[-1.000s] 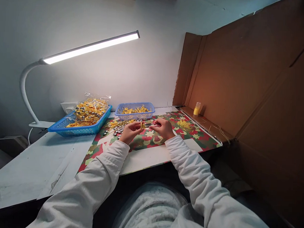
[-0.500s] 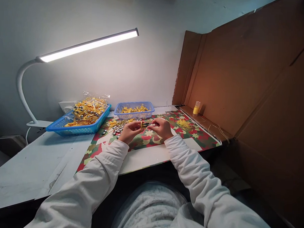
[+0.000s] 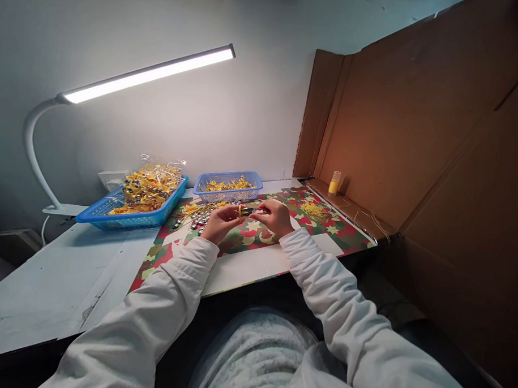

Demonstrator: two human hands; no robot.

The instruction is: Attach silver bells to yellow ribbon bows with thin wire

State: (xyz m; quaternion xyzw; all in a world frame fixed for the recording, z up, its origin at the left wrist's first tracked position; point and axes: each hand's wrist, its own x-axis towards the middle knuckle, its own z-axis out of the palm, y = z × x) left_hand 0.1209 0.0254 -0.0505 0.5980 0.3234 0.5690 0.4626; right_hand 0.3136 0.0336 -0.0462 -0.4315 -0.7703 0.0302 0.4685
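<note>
Both of my hands meet above the patterned sheet (image 3: 240,247), fingertips close together. My left hand (image 3: 219,222) is closed on a small yellow piece (image 3: 240,212), perhaps cord or ribbon. Facing it, my right hand (image 3: 277,218) pinches a small dark, shiny object (image 3: 249,212) that reaches toward the yellow piece; its kind is too small to tell. Just behind my left hand lies a heap of silver bead-like pieces with yellow strands (image 3: 201,216). The fingers partly hide what they hold.
A blue basket (image 3: 134,219) piled with yellow and silver pieces stands left; a smaller basket (image 3: 227,196) is behind my hands. Yellow strands (image 3: 313,209) lie right, near a small yellow bottle (image 3: 334,184). A cardboard wall (image 3: 414,126) rises right; a lit lamp (image 3: 150,72) hangs overhead left.
The view has shifted very slightly. My hands stay in nearly the same place, and the dark object between them has turned a little.
</note>
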